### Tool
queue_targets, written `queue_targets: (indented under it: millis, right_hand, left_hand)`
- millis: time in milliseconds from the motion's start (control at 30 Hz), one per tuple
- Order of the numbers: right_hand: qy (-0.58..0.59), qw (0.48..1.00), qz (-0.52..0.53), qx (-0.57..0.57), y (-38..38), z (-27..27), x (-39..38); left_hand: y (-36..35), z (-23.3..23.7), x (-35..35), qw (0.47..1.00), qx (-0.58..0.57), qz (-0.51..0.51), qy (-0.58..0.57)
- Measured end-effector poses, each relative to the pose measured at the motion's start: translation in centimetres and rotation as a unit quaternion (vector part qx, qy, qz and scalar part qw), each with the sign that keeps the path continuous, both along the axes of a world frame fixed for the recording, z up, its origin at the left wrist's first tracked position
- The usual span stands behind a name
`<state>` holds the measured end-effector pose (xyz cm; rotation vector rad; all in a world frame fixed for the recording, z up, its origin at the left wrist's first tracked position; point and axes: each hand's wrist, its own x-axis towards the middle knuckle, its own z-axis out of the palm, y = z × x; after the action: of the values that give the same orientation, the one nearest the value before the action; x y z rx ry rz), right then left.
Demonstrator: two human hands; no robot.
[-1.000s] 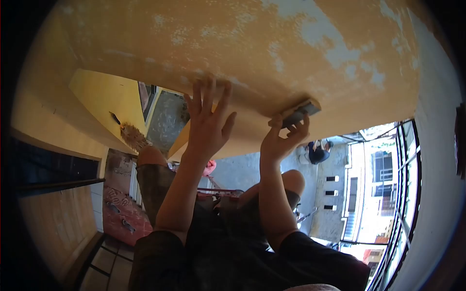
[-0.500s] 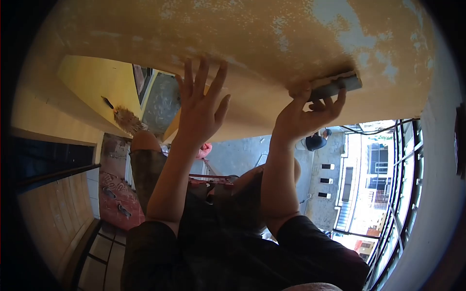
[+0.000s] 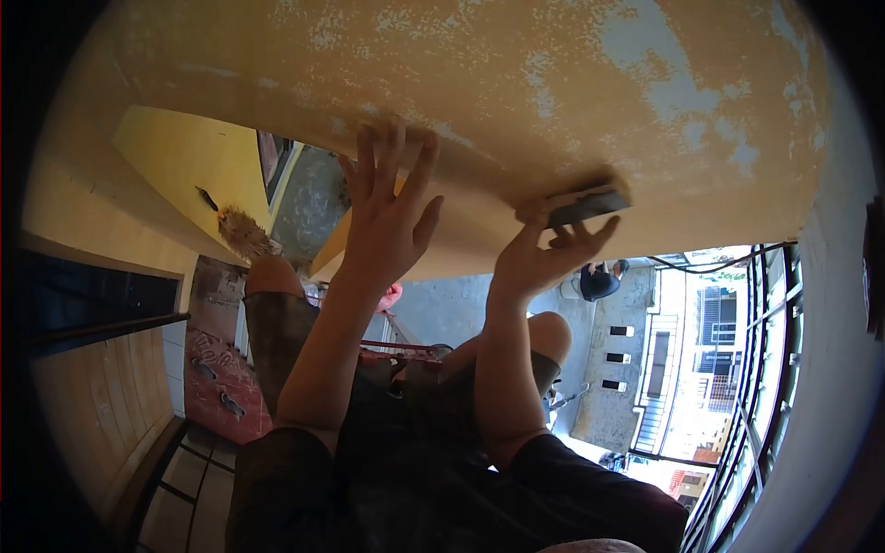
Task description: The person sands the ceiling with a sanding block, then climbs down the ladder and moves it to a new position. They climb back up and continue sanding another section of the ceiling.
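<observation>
A yellowish painted wall surface [image 3: 442, 64] with pale, patchy worn spots stretches across the top of the view. My right hand [image 3: 544, 253] grips a dark grey sanding block [image 3: 592, 205], slightly blurred, its far face against that surface. Thumb and fingers hold the block from its near side. To the left, my left hand [image 3: 387, 212] is held up with its fingers spread, the tips at the painted surface and nothing in the palm. The exact contact of those fingertips is hard to make out.
Left of my knee, a bristly brush with a dark handle [image 3: 241, 230] lies on a yellow ledge. Far below, a person in dark clothing [image 3: 599, 281] is on the grey floor. A dark metal grille [image 3: 770, 341] runs down the right, and a dark cable [image 3: 705, 263] hangs nearby.
My right hand has moved the sanding block left and lower in view along the painted surface. My left hand stays spread in nearly the same place; the view has shifted slightly.
</observation>
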<state>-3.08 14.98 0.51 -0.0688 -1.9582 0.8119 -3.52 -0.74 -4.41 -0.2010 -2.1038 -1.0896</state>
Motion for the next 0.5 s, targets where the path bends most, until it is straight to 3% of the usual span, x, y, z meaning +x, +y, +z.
queue_targets:
  millis: [100,133,167,233,300,367,400,500]
  right_hand:
    - [0.046,0.995,0.02,-0.082,-1.4,3.5,-0.7]
    - [0.036,0.999,-0.03,-0.013,-0.8,3.2,-0.8]
    - [0.039,0.999,-0.032,-0.016,-0.3,2.3,-0.6]
    - [0.016,0.989,-0.05,0.135,0.7,-0.5,-0.1]
    - [0.018,0.995,-0.005,0.097,0.7,-0.6,-0.7]
    - [0.072,0.995,0.038,-0.053,-0.1,2.4,-0.9]
    - [0.065,0.996,0.013,-0.059,-0.7,4.4,-0.8]
    - [0.053,0.998,0.012,-0.044,-0.1,2.6,-0.7]
  left_hand:
    - [0.3,0.2,0.9,1.0,-0.007,-0.009,-0.022]
    - [0.1,0.3,1.0,0.999,-0.02,-0.009,-0.024]
    - [-0.2,0.5,0.9,0.999,-0.034,-0.006,-0.022]
    - [-0.2,0.4,0.8,0.999,-0.038,-0.003,-0.017]
    - [-0.3,0.5,0.4,0.999,-0.035,0.002,-0.01]
    - [0.0,0.4,0.6,0.999,-0.041,0.012,-0.01]
    - [-0.1,0.7,0.8,0.999,-0.042,0.008,-0.017]
    - [-0.2,0.5,0.8,0.999,-0.049,0.005,-0.022]
